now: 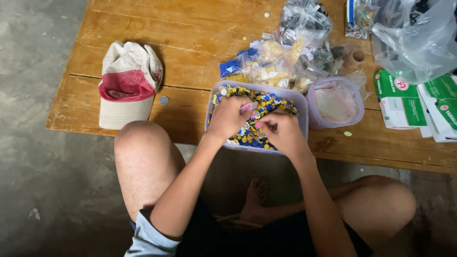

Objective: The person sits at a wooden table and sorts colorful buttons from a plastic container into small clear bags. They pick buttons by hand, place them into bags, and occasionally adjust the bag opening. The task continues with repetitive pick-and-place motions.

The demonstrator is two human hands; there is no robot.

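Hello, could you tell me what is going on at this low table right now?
A person sits cross-legged at a low wooden table with both hands in a clear plastic tub full of small blue and yellow round pieces. The left hand rests on the pile; the right hand pinches among the pieces. A cap, small filled bags and green-and-white boxes lie around it.

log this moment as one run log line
left hand: in tub of small discs | right hand: in tub, pinching disc | beside: cap, empty tub
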